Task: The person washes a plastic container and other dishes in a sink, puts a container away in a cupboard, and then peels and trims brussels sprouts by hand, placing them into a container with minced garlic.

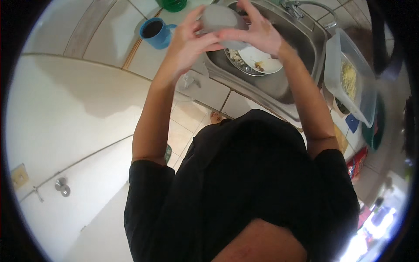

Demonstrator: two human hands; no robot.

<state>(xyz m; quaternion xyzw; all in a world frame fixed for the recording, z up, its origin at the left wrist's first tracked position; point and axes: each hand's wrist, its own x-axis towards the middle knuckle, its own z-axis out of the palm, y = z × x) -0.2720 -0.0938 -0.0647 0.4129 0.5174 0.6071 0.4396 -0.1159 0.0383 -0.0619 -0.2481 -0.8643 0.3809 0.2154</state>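
Both hands hold a translucent greyish container (220,19) over the near left part of the sink. My left hand (190,42) grips its left side, and my right hand (260,34) grips the right side, with the thumbs close together in front. Motion blur hides the container's exact shape. Below it, inside the steel sink (278,85), a white plate (270,65) with food scraps lies on a metal dish (244,69) that also holds scraps. To the left of my left hand stands a blue mug (160,34) with a dark inside.
A curved metal faucet (296,11) rises behind the sink. Right of it, a clear plastic bin (334,73) holds yellowish shreds. A green container (175,5) stands at the back left. A clear plastic item (193,83) sits at the counter's front edge. A red packet (358,162) lies far right.
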